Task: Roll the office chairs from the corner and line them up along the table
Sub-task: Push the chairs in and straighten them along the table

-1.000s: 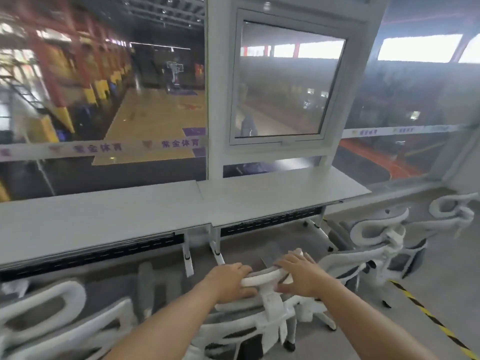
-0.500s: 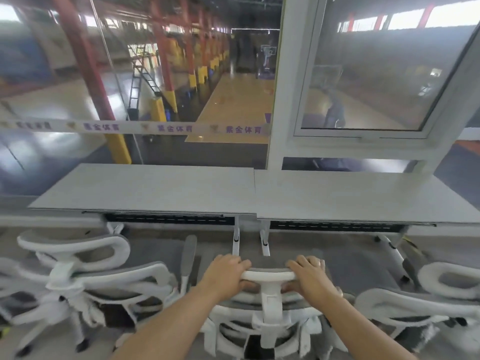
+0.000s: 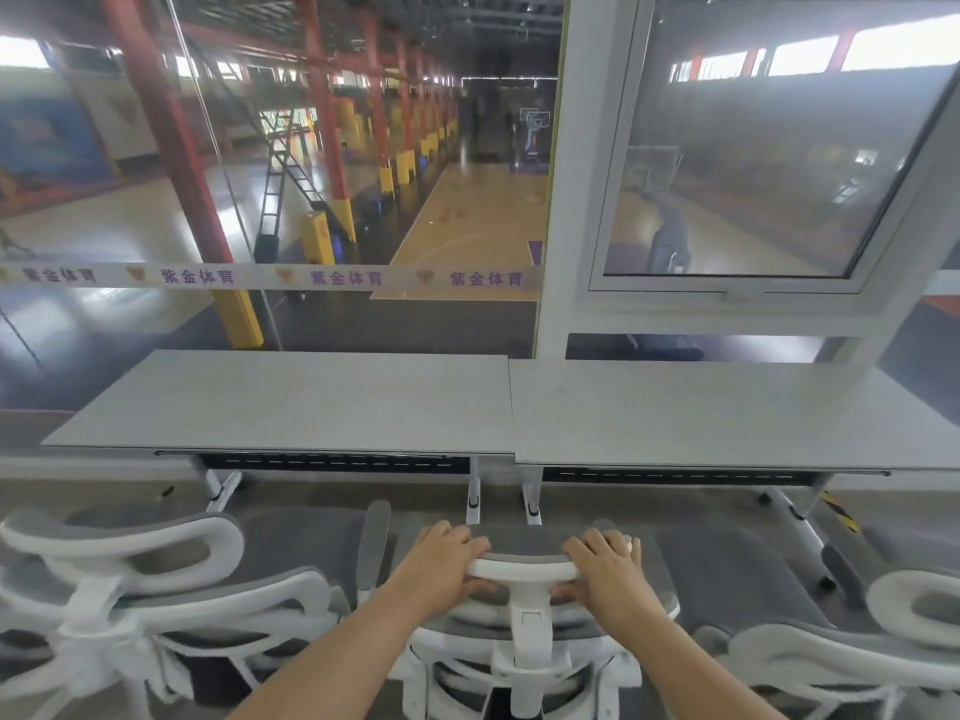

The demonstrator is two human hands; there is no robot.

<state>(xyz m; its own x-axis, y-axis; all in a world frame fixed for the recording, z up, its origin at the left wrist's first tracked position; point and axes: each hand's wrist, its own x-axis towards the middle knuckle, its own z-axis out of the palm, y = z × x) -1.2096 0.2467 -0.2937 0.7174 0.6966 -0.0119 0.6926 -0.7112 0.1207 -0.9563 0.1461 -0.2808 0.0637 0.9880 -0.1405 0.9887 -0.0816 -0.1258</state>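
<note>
Swung the office chair [image 3: 525, 662] round from the corner. It now squares up to the worktop [image 3: 311, 402] seam, between left chair [image 3: 130, 553] and right chair [image 3: 909, 610]. Left grip [image 3: 447, 569] and right grip [image 3: 608, 574] are curled round its headrest [image 3: 522, 566]. Probably just needs pushing in.

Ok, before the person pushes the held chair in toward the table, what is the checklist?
1. Grip of left hand on headrest: ok, fingers curled over it.
2. Grip of right hand on headrest: ok.
3. Held chair squared to the table: ok.
4. Path ahead free: not ok, table legs at the seam stand straight ahead.
5. Clearance from left chair and right chair: cannot tell, edges overlap in view.
6. Castors free to roll: cannot tell, hidden.
</note>
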